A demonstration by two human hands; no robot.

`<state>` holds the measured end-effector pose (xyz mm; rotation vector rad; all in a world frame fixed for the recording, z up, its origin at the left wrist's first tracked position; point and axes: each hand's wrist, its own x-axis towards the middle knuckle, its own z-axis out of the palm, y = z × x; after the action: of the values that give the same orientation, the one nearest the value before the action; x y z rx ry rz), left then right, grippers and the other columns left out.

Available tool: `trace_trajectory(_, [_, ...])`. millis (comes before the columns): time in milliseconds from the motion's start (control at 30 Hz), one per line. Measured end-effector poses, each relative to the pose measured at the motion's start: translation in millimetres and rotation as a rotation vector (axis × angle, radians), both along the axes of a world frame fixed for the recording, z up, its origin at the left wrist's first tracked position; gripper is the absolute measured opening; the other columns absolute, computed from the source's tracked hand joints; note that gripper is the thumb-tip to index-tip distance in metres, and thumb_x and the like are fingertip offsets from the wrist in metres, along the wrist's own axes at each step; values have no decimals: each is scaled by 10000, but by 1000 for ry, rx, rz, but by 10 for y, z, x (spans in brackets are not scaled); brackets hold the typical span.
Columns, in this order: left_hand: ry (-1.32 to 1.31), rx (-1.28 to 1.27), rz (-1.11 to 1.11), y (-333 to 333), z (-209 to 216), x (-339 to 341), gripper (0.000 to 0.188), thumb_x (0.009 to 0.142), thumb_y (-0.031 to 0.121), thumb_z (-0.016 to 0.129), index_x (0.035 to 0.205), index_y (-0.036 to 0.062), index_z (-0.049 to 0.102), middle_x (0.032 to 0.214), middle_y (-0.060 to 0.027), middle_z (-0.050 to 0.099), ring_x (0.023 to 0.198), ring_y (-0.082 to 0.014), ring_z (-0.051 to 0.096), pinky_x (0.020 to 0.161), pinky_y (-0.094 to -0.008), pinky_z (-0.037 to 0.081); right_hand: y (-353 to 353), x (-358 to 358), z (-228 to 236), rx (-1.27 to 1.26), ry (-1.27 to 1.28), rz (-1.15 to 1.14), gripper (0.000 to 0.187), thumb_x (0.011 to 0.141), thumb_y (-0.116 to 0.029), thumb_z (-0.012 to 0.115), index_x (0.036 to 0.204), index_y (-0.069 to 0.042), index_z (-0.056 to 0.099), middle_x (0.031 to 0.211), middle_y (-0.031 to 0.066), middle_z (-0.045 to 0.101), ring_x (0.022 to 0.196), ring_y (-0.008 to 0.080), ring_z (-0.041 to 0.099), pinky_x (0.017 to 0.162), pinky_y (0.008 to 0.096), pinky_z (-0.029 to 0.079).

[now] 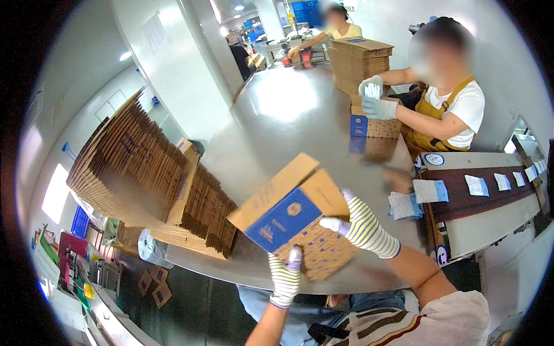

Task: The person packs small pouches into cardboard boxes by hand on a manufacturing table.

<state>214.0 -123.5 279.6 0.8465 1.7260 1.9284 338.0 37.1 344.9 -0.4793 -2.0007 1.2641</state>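
Between my two gloved hands, above the near edge of the metal table, is a brown cardboard box with a blue printed panel, tilted, its flaps standing up at the far side. My left hand, in a striped glove, grips its lower left edge with the thumb on the near face. Around the right side closes my right hand, in the same kind of glove, thumb pressed on the front. The fingers behind the box are hidden.
Tall stacks of flat cardboard boxes stand at the left. Across the table a co-worker in gloves holds white packets over an open box. A conveyor at the right carries small packets; several lie at its end. Flattened cardboard lies on the floor.
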Motion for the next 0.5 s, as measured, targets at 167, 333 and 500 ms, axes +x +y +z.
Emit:
trace_trajectory(167, [-588, -16, -323, -110, -1218, 146, 509, 800, 98, 680, 1259, 71, 461, 1223, -57, 514, 1146, -192, 476, 985, -334, 381, -287, -329, 103, 785, -467, 107, 486, 727, -465, 672, 926, -29, 592, 814, 135, 609, 724, 265, 601, 626, 385, 496])
trace_trajectory(333, [-1217, 230, -430, -225, -1656, 75, 645, 718, 69, 727, 1288, 88, 426, 1257, -90, 522, 1177, -274, 486, 1028, -447, 379, -376, -645, -709, 1004, -483, 252, 455, 753, -454, 600, 943, -40, 582, 868, 106, 599, 810, 255, 597, 670, 375, 494])
trace_trajectory(500, [-679, -437, -499, -762, -1396, -388, 373, 916, 221, 543, 1173, -46, 497, 1108, -169, 604, 918, -262, 631, 756, -346, 542, -47, -739, -648, 1062, -306, 277, 472, 758, -527, 551, 864, -67, 567, 825, 82, 581, 797, 235, 582, 680, 367, 483])
